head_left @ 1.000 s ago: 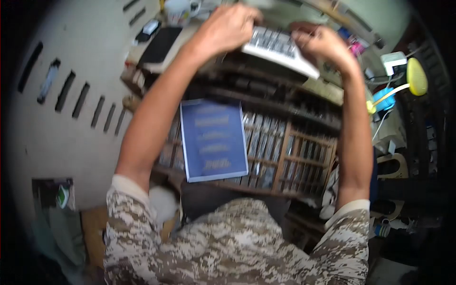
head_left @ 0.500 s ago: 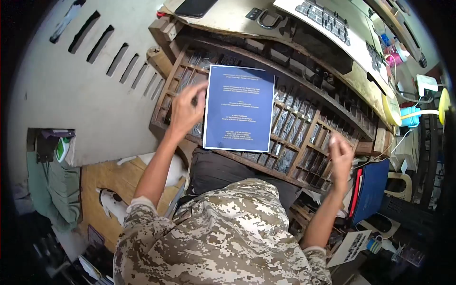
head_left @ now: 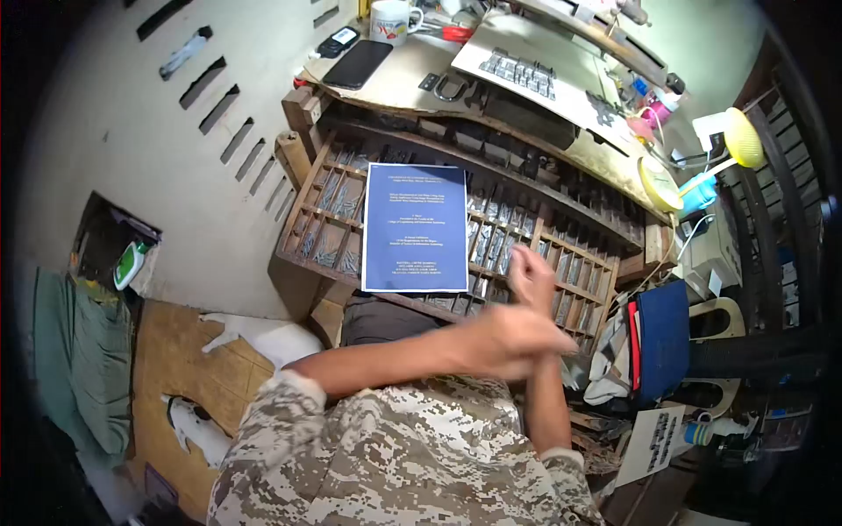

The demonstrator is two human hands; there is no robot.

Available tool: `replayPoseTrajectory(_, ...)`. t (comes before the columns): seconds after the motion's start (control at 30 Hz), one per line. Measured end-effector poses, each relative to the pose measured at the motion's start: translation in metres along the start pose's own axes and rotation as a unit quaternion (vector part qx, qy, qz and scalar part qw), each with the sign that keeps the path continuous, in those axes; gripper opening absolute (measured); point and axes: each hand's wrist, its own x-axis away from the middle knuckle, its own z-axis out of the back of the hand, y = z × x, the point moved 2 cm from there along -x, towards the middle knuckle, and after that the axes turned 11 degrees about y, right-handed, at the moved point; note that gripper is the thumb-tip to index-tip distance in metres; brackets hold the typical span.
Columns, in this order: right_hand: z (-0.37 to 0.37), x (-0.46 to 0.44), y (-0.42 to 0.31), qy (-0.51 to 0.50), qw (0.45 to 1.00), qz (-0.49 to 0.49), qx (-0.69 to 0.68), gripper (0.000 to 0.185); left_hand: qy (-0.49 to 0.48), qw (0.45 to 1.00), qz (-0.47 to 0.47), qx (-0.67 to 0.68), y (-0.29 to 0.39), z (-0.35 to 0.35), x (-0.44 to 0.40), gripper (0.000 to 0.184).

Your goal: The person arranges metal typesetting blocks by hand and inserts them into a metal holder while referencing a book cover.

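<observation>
Beyond the tray's near right corner, toward the person, a white card (head_left: 645, 465) with rows of dark marks sits tilted, a blue folder (head_left: 664, 337) behind it. Left of the near edge, a white animal (head_left: 260, 339) lies on the floor. The left hand (head_left: 517, 340), blurred, crosses the right wrist; I cannot tell whether it clasps it. The right hand (head_left: 532, 279) is raised over the tray with fingers loosely curled; whether it grasps anything I cannot tell. The 2 arms hide part of the wooden tray (head_left: 292, 244) at its near edge. Left of the tray's middle, a blue sheet (head_left: 416, 230) lies flat, covering compartments: thin pale border, 5 blocks of light, centred print. Metal pieces (head_left: 326, 195) show on both sides. Past the far edge, a desk (head_left: 405, 72) carries a black phone (head_left: 358, 65) near its left corner, a white mug (head_left: 391, 23) behind, and rightward a white board (head_left: 574, 98) bearing rows of dark metal blocks (head_left: 519, 73).
</observation>
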Motion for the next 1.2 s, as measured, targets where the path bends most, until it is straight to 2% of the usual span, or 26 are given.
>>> replayPoseTrajectory(0.03, -0.021, -0.01, -0.019, -0.064, 0.997, 0.048, 0.011, 0.023, -0.034, 0.995, -0.049, 0.08, 0.038, -0.021, -0.034, 0.029)
replayPoseTrajectory(0.07, -0.039, -0.014, -0.051, -0.128, 0.987, 0.089, 0.045, 0.025, -0.131, 0.984, -0.061, 0.1, 0.058, -0.059, -0.046, 0.021)
replayPoseTrajectory(0.1, -0.066, -0.014, -0.074, -0.168, 0.972, 0.159, 0.039, 0.022, -0.148, 0.963, -0.041, 0.223, 0.087, -0.08, -0.058, 0.01)
replayPoseTrajectory(0.13, -0.086, -0.011, -0.094, -0.217, 0.939, 0.26, 0.064, 0.013, -0.197, 0.937, -0.052, 0.285, 0.105, -0.115, -0.063, 0.017)
replayPoseTrajectory(0.17, -0.108, -0.009, -0.115, -0.273, 0.904, 0.323, 0.067, 0.007, -0.349, 0.896, 0.024, 0.275, 0.126, -0.14, -0.066, 0.017)
replayPoseTrajectory(0.27, -0.146, 0.01, -0.179, -0.278, 0.871, 0.4, 0.06, 0.012, -0.357, 0.897, 0.029, 0.259, 0.128, -0.139, -0.067, 0.024)
replayPoseTrajectory(0.33, -0.159, 0.018, -0.202, -0.272, 0.867, 0.416, 0.027, 0.013, -0.369, 0.894, 0.042, 0.251, 0.127, -0.138, -0.068, 0.032)
replayPoseTrajectory(0.5, -0.17, 0.037, -0.23, -0.25, 0.86, 0.446, -0.011, 0.013, -0.394, 0.888, 0.063, 0.227, 0.127, -0.133, -0.069, 0.056)
replayPoseTrajectory(0.53, -0.171, 0.036, -0.232, -0.251, 0.859, 0.446, -0.01, 0.013, -0.393, 0.889, 0.062, 0.226, 0.126, -0.129, -0.073, 0.056)
replayPoseTrajectory(0.67, -0.18, 0.051, -0.236, -0.236, 0.852, 0.466, -0.024, 0.013, -0.319, 0.927, -0.008, 0.197, 0.132, -0.105, -0.081, 0.065)
replayPoseTrajectory(0.87, -0.191, 0.043, -0.229, -0.299, 0.836, 0.456, 0.058, 0.014, -0.367, 0.879, 0.009, 0.303, 0.155, -0.103, -0.086, 0.065)
replayPoseTrajectory(1.0, -0.202, 0.048, -0.227, -0.236, 0.866, 0.441, 0.014, 0.012, -0.232, 0.946, 0.031, 0.223, 0.142, -0.091, -0.064, 0.068)
replayPoseTrajectory(1.2, -0.209, 0.064, -0.228, -0.279, 0.845, 0.455, 0.009, 0.011, -0.247, 0.951, 0.048, 0.182, 0.143, -0.106, -0.073, 0.066)
